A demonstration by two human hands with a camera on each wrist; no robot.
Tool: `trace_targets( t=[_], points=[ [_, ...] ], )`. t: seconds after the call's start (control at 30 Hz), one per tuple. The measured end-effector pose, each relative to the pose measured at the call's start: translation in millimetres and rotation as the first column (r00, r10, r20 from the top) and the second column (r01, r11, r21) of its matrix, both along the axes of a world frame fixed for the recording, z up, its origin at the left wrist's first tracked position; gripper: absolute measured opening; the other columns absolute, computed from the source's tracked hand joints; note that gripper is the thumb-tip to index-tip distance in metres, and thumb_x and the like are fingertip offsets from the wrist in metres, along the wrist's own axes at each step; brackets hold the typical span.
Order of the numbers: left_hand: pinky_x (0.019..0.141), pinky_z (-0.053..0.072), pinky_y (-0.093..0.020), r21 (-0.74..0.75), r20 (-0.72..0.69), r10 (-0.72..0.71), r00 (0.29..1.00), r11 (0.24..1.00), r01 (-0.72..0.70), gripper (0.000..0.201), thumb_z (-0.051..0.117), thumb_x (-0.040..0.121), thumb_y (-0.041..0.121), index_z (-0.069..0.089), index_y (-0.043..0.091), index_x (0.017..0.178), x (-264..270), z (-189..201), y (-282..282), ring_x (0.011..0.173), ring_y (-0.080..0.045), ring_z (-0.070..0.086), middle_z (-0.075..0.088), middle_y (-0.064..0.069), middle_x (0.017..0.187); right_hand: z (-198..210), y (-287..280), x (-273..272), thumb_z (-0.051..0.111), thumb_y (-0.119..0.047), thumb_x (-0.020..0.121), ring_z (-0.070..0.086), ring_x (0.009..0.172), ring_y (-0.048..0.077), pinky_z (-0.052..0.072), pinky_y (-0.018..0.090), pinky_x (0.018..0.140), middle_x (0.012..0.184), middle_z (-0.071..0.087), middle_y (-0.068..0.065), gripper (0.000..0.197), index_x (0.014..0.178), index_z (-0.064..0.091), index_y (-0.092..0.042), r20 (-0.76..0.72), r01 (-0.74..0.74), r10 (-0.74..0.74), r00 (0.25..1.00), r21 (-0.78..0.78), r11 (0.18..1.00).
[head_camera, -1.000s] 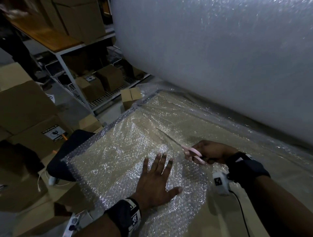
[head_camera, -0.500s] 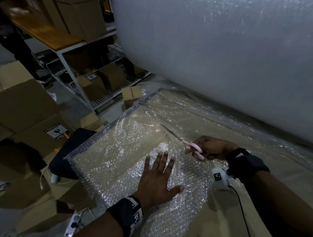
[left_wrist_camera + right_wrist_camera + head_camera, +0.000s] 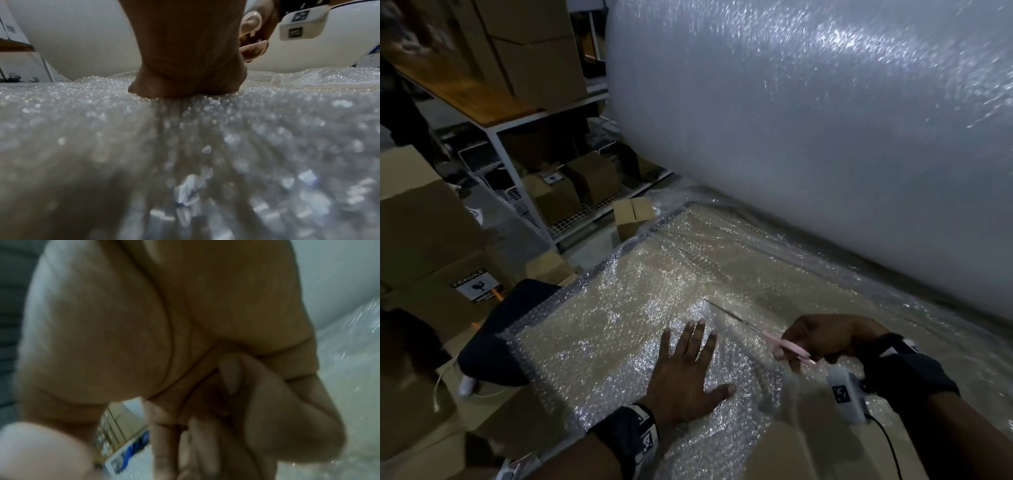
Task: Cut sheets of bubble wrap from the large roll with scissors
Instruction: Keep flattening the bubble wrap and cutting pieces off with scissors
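Pink scissors [image 3: 789, 349] – in bubble wrap [image 3: 619, 308], big roll [image 3: 808, 137] behind

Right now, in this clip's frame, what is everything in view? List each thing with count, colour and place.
bubble wrap roll: one, white, lying at the back right.
bubble wrap sheet: one, clear, spread flat from the roll across the work surface.
scissors: one pair, pink handles, blades on the sheet.
cardboard boxes: several, brown, stacked at left and on the shelving.
shelving unit: one, white frame with a wooden top, back left.
dark pad: one, under the sheet's left corner.
left hand: flat, pressing the sheet.
right hand: grips the scissors.
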State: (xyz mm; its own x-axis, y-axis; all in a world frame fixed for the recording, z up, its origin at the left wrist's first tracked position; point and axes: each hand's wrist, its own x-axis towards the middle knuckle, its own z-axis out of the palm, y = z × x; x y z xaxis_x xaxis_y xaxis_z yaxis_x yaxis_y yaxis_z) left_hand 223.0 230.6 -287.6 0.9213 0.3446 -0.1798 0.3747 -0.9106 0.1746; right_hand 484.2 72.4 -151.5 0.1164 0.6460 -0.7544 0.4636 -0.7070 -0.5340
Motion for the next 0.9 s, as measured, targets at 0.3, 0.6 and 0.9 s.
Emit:
trace_targets(
  t=[0.3,0.6,0.9],
  points=[
    [0.123,-0.017,-0.063,0.008,-0.021,0.008,1.0,1.0,-0.008,0.113,0.008,0.085,0.098,-0.009,0.024,0.168,1,6,-3,0.157,-0.023,-0.03,-0.028,-0.003,0.171,2,-127,-103,0.08,-0.074,0.067,0.061,0.057,0.011,0.045,0.025,0.059,0.071,0.075,0.006,0.057,0.075,0.08,-0.018,0.117,0.52,-0.584,0.804,0.34,0.784],
    [0.125,-0.012,-0.063,0.028,-0.027,-0.021,0.999,0.999,0.021,0.109,0.007,0.087,0.096,-0.006,0.024,0.169,2,-1,0,0.16,-0.024,-0.023,-0.023,-0.005,0.174,-66,-192,-192,0.05,-0.053,0.103,0.069,0.106,0.015,0.043,0.021,0.074,0.1,0.069,-0.006,0.033,0.117,0.068,-0.029,0.515,0.593,-0.554,0.654,0.106,0.799],
    [0.124,-0.011,-0.067,-0.06,-0.025,-0.051,0.998,0.997,0.049,0.109,0.0,0.087,0.094,-0.009,0.021,0.168,2,7,4,0.161,-0.03,-0.018,-0.019,-0.011,0.174,-70,-180,-234,0.034,-0.052,0.108,0.058,0.133,0.025,0.045,0.032,0.097,0.155,0.052,0.012,0.064,0.159,0.037,-0.013,0.586,0.6,-0.461,0.667,-0.055,0.798]
  ],
)
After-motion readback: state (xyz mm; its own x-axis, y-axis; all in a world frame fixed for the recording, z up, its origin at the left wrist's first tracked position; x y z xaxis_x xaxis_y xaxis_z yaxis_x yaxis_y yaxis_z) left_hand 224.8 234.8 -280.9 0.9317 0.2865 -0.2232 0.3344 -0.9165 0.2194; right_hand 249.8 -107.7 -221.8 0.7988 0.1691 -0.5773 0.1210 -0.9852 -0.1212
